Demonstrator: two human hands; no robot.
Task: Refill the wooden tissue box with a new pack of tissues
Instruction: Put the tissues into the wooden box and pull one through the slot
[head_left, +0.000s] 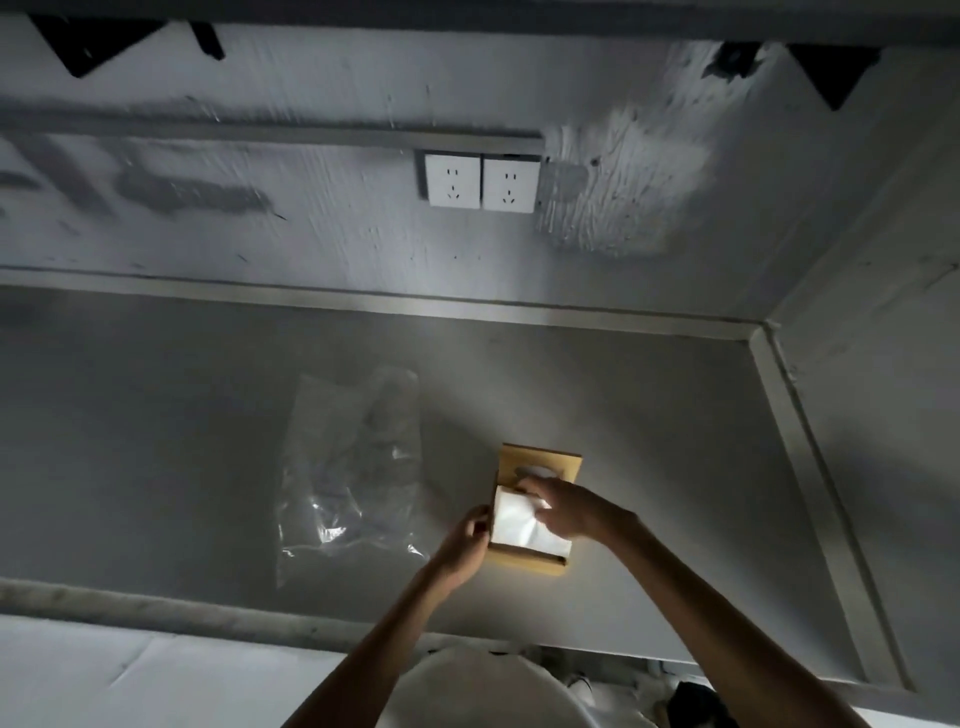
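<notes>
the grey counter (156, 415) is the biggest thing here, and it runs back to a rough grey wall (311, 234). a big clear plastic bag (353, 467) lies flat on the counter, just left of my work. it looks empty, so i think the new pack came out of it. it is off to the side and does not block me. two white sockets (480, 182) sit on the wall, well apart from everything, with nothing plugged in.

the wooden tissue box (524, 564) stands on the counter, right in front of me. its lid (563, 462) covers only the far half, so the near half is open. i think it is slid back like that to let the tissues go in.

the white pack of tissues (514, 527) is already in the open half of the box. it looks a bit puffy on top, not yet flat.

my left grip (467, 540) is clamped on the left side of the box, fingers curled over its edge. i think that keeps the box from sliding. my right grip (566, 506) is apart, with its fingers stretched out on top of the tissues, pressing them down near the lid's edge.

the small oval hole (535, 471) in the lid shows white. the lid is what stands in the way: the pack must sit low before it can slide shut.
</notes>
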